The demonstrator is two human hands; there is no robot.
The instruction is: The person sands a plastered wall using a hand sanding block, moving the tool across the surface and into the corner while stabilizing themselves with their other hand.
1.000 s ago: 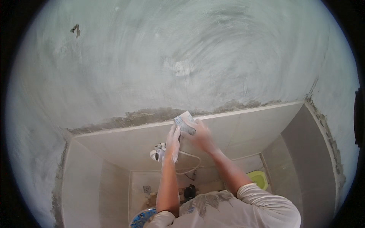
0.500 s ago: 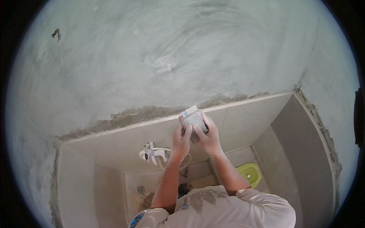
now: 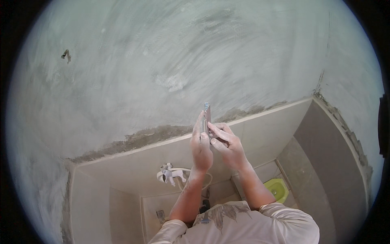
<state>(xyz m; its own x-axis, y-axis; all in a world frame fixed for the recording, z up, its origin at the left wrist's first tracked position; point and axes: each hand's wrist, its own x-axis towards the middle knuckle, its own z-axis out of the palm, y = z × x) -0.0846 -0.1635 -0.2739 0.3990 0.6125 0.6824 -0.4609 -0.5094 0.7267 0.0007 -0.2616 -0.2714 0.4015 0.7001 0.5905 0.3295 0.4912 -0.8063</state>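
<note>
Between my two hands I hold a flat grey piece (image 3: 208, 116), turned almost edge-on. It looks like folded sandpaper or a thin pad, though its kind is not certain. A bit of white and blue shows at its top end. My left hand (image 3: 202, 152) lies along its left side, fingers pointing up. My right hand (image 3: 230, 149) presses its fingertips and thumb against the right side. Pale dust coats both hands. They are in front of the tile edge, below the grey plastered wall (image 3: 170, 61), and whether the piece touches that wall cannot be told.
A rough strip of bare mortar (image 3: 150, 136) runs above the tile top edge (image 3: 122, 153). Lower left, a white shower mixer (image 3: 172, 175) with a hose sticks out from the tiles. A yellow-green squat toilet (image 3: 277, 189) sits at lower right. A bent hook-like fitting (image 3: 66, 55) is at upper left.
The flat grey piece has turned from showing its broad face to nearly edge-on. My left hand has straightened along it, and my right fingers have shifted onto its side. The view has shifted slightly.
</note>
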